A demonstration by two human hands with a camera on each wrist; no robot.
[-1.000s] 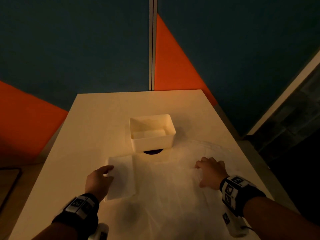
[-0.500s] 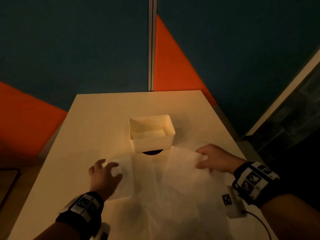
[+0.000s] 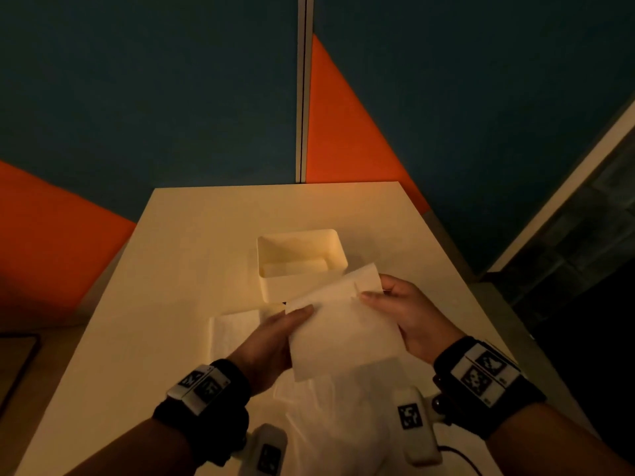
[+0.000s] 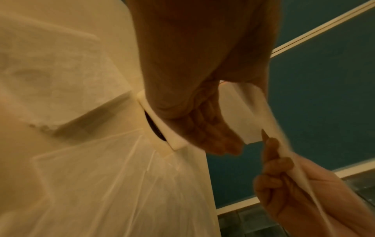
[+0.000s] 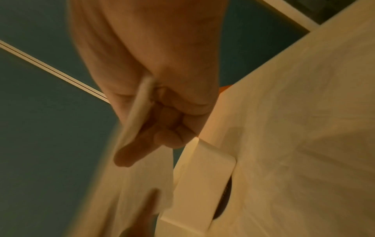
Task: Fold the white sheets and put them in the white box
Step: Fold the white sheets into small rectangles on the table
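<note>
1. The left hand pinches the left edge of a folded white sheet, thumb on top and fingers underneath.
2. The right hand grips the right edge of the same folded white sheet, thumb on top; the right wrist view shows the sheet clamped between the thumb and curled fingers.
3. The folded white sheet is held between the two hands, lifted clear of the counter. Its far corner overlaps the near right corner of the white box in the head view; whether they touch cannot be told.
4. The white box stands on the counter just beyond both hands, open at the top. A pale folded item lies on its floor.
5. A second folded sheet lies flat on the counter, just to the left of the left hand and partly beneath it.
6. A thin translucent sheet is spread on the counter below both hands and wrists; the left wrist view shows creases in it.
7. A dark round object is partly visible under the near wall of the white box; what it is cannot be told.
8. Each wrist carries a dark band with black-and-white markers.
</note>
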